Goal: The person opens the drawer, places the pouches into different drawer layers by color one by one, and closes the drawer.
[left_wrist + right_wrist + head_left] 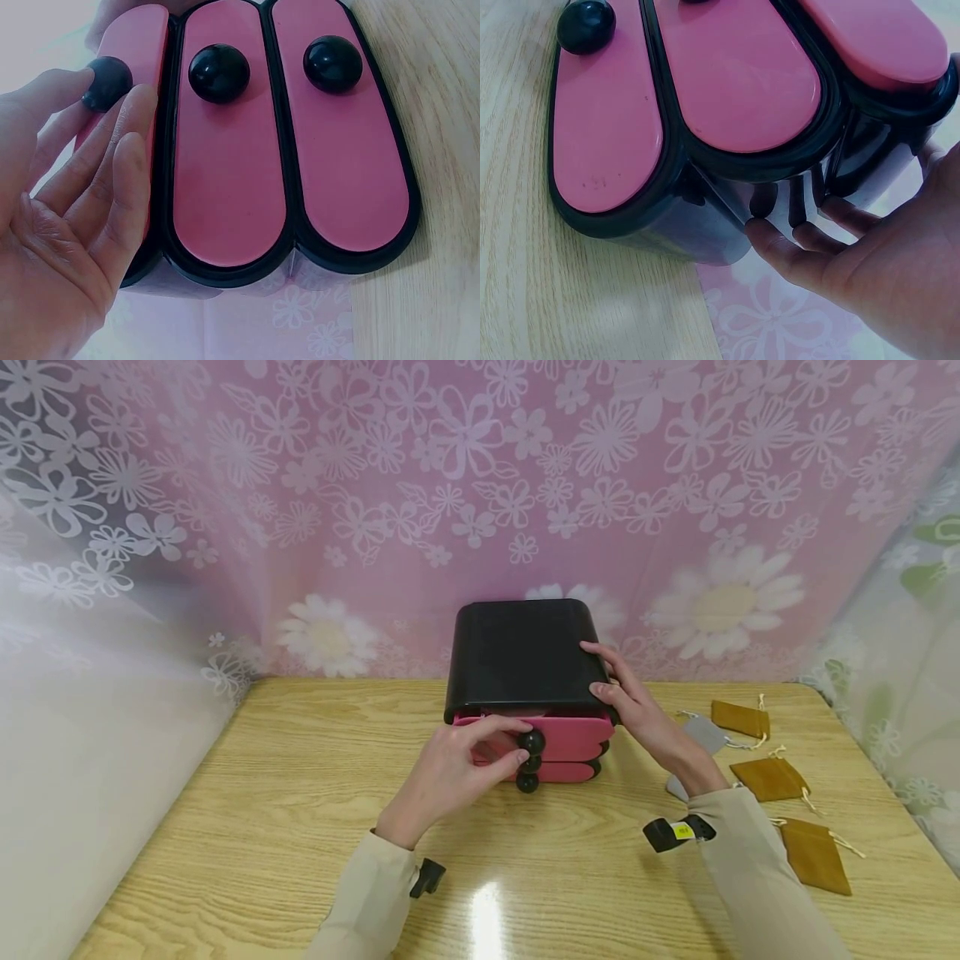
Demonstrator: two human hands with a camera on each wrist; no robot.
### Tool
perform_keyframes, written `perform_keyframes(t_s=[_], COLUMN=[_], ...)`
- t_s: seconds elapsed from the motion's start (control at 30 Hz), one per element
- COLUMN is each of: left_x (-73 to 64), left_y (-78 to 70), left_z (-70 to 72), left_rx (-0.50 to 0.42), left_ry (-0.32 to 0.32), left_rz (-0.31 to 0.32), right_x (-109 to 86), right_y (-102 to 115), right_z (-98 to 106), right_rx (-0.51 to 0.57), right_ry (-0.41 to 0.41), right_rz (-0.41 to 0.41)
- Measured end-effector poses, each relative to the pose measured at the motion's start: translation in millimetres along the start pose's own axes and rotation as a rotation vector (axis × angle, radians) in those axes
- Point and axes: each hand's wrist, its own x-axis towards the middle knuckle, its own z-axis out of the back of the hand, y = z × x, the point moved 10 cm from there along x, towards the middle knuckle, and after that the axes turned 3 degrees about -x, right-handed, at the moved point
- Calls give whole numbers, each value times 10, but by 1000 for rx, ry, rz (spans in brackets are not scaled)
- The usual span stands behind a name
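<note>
A small black chest [525, 652] stands at the back of the table, with three pink-fronted drawers stacked one above another. My left hand [446, 772] pinches the round black knob [109, 84] of the top drawer [573, 739] between thumb and fingers. That drawer stands slightly out from its frame. The middle drawer [229, 165] and the bottom drawer [352, 165] sit in their frames. My right hand [648, 722] rests against the chest's right side, two of its digits on the top. In the right wrist view its other fingers [780, 251] touch the glossy side wall.
Several drawstring pouches lie on the wooden table [322, 793] to the right: brown ones [738, 718] and grey ones [705, 733], partly behind the right forearm. A flowered pink curtain [420, 510] hangs directly behind the chest.
</note>
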Motion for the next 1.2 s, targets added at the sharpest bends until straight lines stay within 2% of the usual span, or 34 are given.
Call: perform_keyframes(t_s=[0.53, 0.97, 1.2], left_x=[51, 41, 38], left_y=[77, 78, 75], left_z=[-12, 21, 32], left_rx=[-34, -31, -38], left_ry=[-20, -88, -99], left_rz=[26, 9, 12], right_x=[-10, -7, -18], right_y=[-5, 2, 15], right_z=[-1, 3, 10], right_rx=[-8, -1, 7], right_ry=[-1, 1, -5], right_rz=[0, 6, 12])
